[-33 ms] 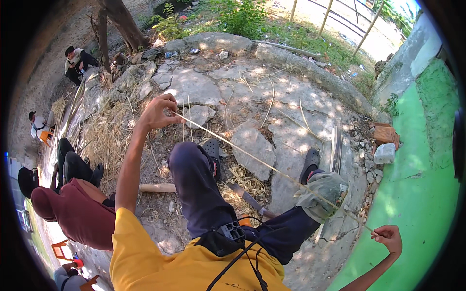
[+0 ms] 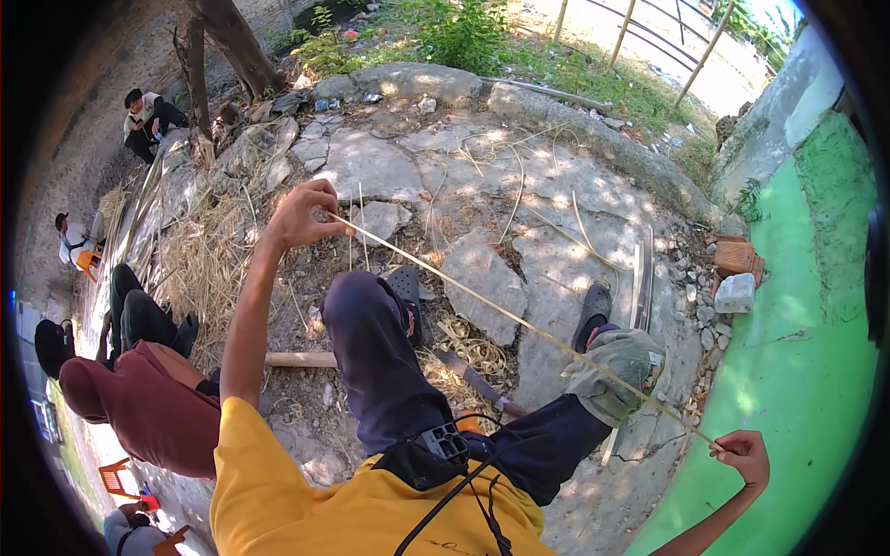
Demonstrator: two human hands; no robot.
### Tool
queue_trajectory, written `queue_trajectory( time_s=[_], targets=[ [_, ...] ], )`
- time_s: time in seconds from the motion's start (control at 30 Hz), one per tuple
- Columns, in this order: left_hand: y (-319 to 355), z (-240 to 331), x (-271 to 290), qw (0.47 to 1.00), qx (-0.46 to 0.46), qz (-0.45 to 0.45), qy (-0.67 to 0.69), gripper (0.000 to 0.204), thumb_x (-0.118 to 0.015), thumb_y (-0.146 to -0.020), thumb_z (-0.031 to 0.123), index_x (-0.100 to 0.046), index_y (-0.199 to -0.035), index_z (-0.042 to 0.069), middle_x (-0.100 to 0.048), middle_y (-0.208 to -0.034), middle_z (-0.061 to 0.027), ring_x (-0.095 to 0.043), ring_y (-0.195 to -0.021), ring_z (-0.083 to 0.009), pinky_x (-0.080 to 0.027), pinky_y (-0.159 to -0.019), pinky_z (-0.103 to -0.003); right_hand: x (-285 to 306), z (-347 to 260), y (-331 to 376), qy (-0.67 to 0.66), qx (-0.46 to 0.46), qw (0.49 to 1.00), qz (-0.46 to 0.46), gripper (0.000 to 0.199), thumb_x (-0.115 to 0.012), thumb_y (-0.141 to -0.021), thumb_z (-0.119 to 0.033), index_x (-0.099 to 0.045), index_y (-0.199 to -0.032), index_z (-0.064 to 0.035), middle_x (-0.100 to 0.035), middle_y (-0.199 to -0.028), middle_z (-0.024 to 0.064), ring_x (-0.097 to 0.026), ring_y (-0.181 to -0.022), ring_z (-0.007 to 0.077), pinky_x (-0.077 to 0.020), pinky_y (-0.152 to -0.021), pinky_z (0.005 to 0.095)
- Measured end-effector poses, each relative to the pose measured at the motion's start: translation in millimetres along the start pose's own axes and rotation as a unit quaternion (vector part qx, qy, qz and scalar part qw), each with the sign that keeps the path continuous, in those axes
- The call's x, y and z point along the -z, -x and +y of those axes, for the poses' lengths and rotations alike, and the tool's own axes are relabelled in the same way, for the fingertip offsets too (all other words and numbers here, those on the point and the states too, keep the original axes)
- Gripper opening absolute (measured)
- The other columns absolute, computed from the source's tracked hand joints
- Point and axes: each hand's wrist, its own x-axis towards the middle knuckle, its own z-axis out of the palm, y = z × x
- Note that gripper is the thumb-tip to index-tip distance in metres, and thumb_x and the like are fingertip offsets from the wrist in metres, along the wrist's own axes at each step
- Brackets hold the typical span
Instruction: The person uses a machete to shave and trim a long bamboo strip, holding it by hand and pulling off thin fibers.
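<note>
I sit on stony ground in dark trousers and a yellow shirt. My left hand (image 2: 301, 215) is raised in front of me and pinches one end of a long thin bamboo strip (image 2: 464, 289). The strip runs diagonally down to the right, over a grey cloth pad (image 2: 616, 371) on my right knee. My right hand (image 2: 744, 456), low at the right, grips its other end. The strip looks taut between both hands. A long knife (image 2: 477, 382) lies on the ground between my legs, beside curled shavings (image 2: 468, 347).
A person in maroon (image 2: 139, 398) sits close on my left, near a wooden stick (image 2: 301, 359). Dry straw (image 2: 209, 259) and loose strips (image 2: 640, 278) lie on the cracked stone. A green painted surface (image 2: 797, 371), a brick (image 2: 737, 257) and a grey block (image 2: 735, 293) are on the right. Other people sit at the far left.
</note>
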Motion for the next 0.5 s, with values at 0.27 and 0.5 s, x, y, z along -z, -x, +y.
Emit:
queue_trajectory(
  time_s=[0.27,0.5],
  targets=[
    [4.6,-11.0,-0.2,0.994,-0.042,0.073,-0.074,0.044,-0.092,-0.063,0.041,-0.071,-0.075,0.004,-0.062,-0.086,-0.0044,-0.061,-0.081,-0.0194,-0.048,-0.074,-0.036,10.5,14.1,4.0,-0.059,0.062,0.996,0.019,0.032,-0.085,-0.066,0.001,-0.065,-0.09,0.007,-0.071,-0.081,0.0202,-0.072,-0.073,0.0268,-0.0604,-0.066,0.0346],
    [8.6,-36.1,3.0,0.999,-0.008,-0.017,0.033,0.041,-0.092,-0.065,0.037,-0.067,-0.073,0.006,-0.062,-0.08,-0.0011,-0.06,-0.076,-0.0157,-0.048,-0.069,-0.033,33.7,58.7,4.6,-0.075,0.129,0.986,0.073,0.038,-0.089,-0.062,-0.005,-0.062,-0.086,0.0038,-0.066,-0.075,0.0138,-0.071,-0.069,0.0275,-0.0562,-0.057,0.0319]
  ],
)
